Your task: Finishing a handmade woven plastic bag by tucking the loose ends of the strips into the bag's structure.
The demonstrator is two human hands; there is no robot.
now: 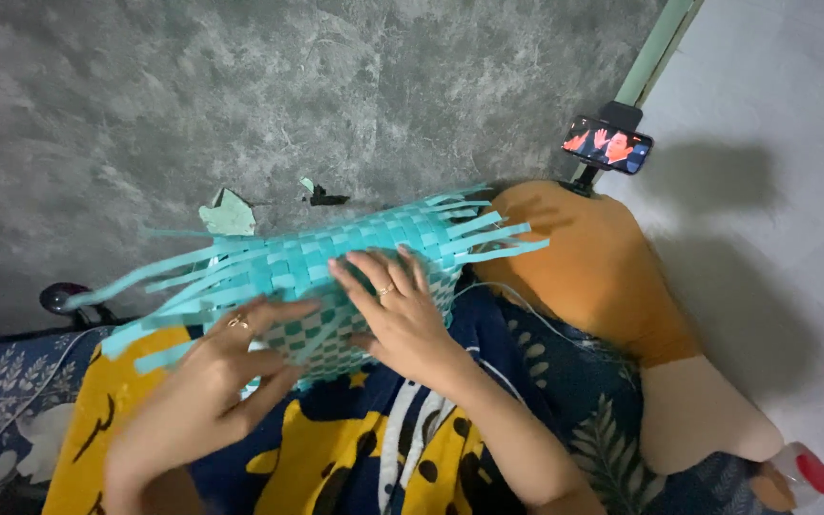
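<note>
— What are the hands on?

— A half-woven basket [336, 272] of turquoise plastic strips lying across the lap, with loose strip ends fanning out at both sides. The left hand [207, 391] pinches a strip at the near edge of the weave, and the right hand [402, 315] lies flat on the chequered panel, fingers spread. Each hand wears a ring.

— And around it?

— A navy and yellow patterned cloth [336, 458] lies beneath. An orange plush cushion [603, 277] sits just beside the basket, and beyond it a phone [607, 143] on a stand has its screen lit. Turquoise scraps [229, 215] lie on the grey floor [240, 86].
</note>
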